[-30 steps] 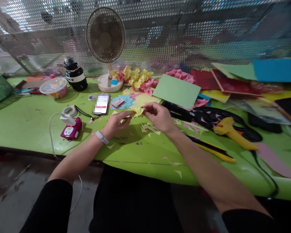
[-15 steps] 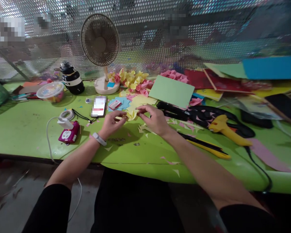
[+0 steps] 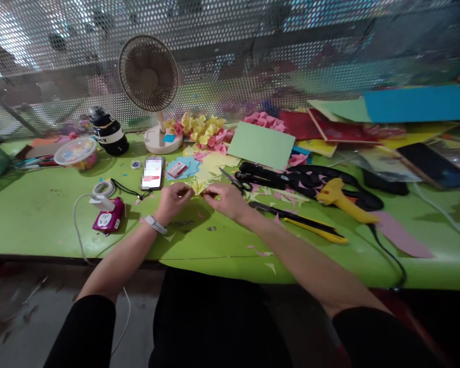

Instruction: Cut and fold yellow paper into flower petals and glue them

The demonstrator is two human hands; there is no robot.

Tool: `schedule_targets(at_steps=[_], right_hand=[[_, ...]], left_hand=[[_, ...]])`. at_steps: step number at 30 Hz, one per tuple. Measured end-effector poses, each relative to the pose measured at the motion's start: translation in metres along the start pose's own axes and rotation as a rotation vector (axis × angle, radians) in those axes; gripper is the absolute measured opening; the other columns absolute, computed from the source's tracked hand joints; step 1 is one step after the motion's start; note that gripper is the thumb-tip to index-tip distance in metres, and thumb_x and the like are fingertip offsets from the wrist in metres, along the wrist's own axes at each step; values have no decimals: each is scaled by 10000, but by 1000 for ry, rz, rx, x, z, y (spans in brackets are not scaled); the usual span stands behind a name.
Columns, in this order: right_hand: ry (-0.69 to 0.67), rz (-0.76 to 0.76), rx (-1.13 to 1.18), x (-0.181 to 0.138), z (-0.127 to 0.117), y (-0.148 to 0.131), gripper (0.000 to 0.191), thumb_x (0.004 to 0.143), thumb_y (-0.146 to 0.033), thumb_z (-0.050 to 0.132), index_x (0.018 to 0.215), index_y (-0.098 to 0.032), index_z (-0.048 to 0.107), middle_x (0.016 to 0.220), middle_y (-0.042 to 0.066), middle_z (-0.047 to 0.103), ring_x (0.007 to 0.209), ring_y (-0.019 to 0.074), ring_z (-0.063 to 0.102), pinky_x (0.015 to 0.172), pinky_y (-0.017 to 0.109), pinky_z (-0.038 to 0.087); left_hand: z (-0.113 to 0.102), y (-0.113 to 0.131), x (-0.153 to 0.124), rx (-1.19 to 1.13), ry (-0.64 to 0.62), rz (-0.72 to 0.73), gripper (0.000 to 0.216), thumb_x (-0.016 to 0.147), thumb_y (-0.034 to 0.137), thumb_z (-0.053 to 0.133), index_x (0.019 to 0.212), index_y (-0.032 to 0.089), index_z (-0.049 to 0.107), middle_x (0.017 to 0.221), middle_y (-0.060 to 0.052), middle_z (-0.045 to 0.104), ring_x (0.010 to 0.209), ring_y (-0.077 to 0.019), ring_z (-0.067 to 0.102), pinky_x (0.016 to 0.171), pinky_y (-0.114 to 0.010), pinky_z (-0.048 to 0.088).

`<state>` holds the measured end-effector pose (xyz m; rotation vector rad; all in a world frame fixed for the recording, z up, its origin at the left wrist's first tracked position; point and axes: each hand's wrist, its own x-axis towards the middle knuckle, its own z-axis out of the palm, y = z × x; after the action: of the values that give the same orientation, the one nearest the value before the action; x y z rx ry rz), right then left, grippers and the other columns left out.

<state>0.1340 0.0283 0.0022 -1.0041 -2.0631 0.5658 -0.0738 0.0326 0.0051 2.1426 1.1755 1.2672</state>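
A small yellow paper flower (image 3: 198, 187) is pinched between my two hands, just above the green tabletop. My left hand (image 3: 173, 201), with a white band on the wrist, is closed on its left side. From the right, my right hand (image 3: 227, 200) grips the other side with thumb and fingers curled. Behind my fingers lie pale yellow sheets (image 3: 216, 161) and blue paper squares (image 3: 193, 166) with a small red-and-white box (image 3: 177, 169) on them. Dark scissors (image 3: 235, 180) rest right beside my right hand. My fingertips partly cover the flower.
A fan (image 3: 148, 76), a black bottle (image 3: 109, 134) and piled yellow and pink paper flowers (image 3: 203, 129) stand at the back. Rightward lie a yellow glue gun (image 3: 343, 200) with its cord and a black-yellow long tool (image 3: 306, 224). A phone (image 3: 152, 173) and purple power adapter (image 3: 109, 217) are leftward.
My hands have come down a little and closer together, fingers now curled tighter around the yellow flower. The scissors behind my right hand have come into view. The camera view has shifted slightly.
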Motion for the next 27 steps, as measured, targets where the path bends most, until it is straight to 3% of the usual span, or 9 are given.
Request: schedule_targets(at_steps=[8,14,19,23,27], right_hand=[[131,242,27,9,-22,15,165,827,-220,612,844,-196,774,805,61,776,654,186,671,644,332,518],[141,427,-9,15,-35,21,190,840,-252,600,867,-176,772,754,63,758,562,176,619,574,316,475],[278,374,-137,25,-61,20,207,850,-295,584,811,-180,751,739,59,747,609,194,633,623,317,469],[209,438,-165,38,-66,26,202,824,-284,608,661,-186,677,624,45,692,593,202,642,621,311,467],[146,542,48,62,-49,36,157,787,-241,642,647,-174,665,657,42,716,529,157,632,551,266,481]], left_hand=[[-3,3,1,-262,65,-232,274,871,393,682,866,121,720,723,-61,716,609,-122,646,565,-225,514],[-5,1,3,-210,57,-188,294,891,404,678,847,118,726,703,-63,713,594,-120,648,547,-228,524],[-6,2,3,-214,103,-161,279,911,384,657,839,122,718,681,-53,711,561,-102,633,531,-213,514],[-2,7,-3,-113,-101,30,260,932,355,620,832,142,730,678,-46,719,498,-87,578,461,-195,435],[4,14,-11,-12,-326,173,252,949,339,591,863,160,746,694,-44,739,542,-105,629,532,-210,464]])
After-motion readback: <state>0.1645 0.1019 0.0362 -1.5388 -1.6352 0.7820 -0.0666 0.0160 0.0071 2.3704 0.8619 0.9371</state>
